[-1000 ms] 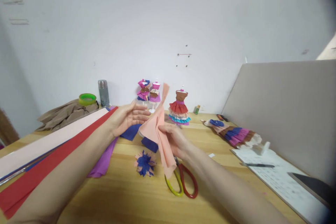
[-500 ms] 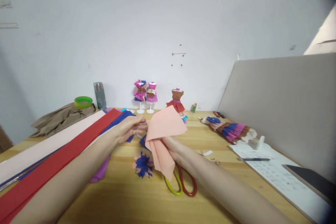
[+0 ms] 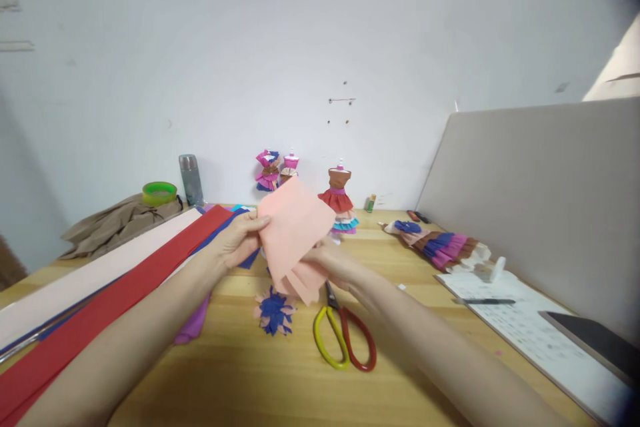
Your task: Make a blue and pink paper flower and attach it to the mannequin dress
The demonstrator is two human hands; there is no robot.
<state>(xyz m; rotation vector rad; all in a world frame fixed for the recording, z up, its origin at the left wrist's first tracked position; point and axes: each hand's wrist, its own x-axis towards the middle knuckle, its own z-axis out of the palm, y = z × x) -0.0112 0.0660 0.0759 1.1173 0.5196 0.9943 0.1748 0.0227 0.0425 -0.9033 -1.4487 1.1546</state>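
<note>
A peach sheet of crepe paper [image 3: 297, 223] is held up above the wooden table between both hands. My left hand [image 3: 240, 237] pinches its left edge, thumb in front. My right hand [image 3: 327, 260] grips the paper from below and behind, and some of its fingers are hidden by it. Folds of the sheet hang beneath the right hand. Under the hands lie a blue and peach paper flower [image 3: 275, 312] and scissors [image 3: 345, 340] with one yellow and one red handle, their blades partly covered by the right hand and paper.
Long red [image 3: 120, 287] and pale paper strips lie at the left by a brown cloth [image 3: 120, 223], green tape roll [image 3: 159, 192] and bottle [image 3: 191, 179]. Small dress forms [image 3: 340, 190] stand along the wall. At right are a paper dress [image 3: 440, 247], whiteboard [image 3: 500, 310] and pen [image 3: 487, 301].
My left hand has closed on the paper's left edge; before, it was apart from it. The paper has shifted left and lies flatter, uncovering more of the scissors.
</note>
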